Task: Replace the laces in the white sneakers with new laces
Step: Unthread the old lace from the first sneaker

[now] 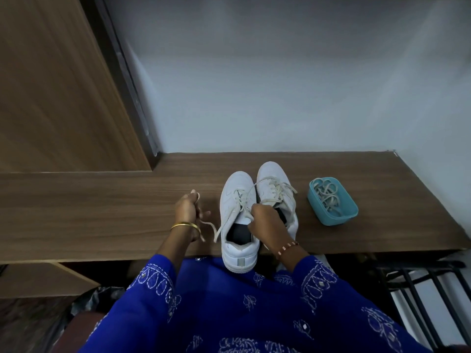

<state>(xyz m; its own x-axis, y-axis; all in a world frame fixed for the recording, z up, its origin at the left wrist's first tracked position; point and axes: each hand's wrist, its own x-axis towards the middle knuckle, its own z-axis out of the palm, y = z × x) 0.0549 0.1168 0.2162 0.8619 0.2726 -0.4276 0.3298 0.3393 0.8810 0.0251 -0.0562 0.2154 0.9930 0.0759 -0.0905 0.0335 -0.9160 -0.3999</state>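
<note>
White low-top sneakers (257, 207), two in number, are shown side by side on the brown wood-grain shelf (102, 200), heels toward the person. One cream flat lace end (207, 226) is pinched in the curled fingers of the left hand (187, 208); the crossed lacing of the nearer sneaker is gripped by the right hand (265, 222). Laces may be judged soft, light and limp, best taken near the tips. One teal plastic tub (332, 202) of coiled spare laces (327, 197), number indistinct, is seen near the right sneaker.
</note>
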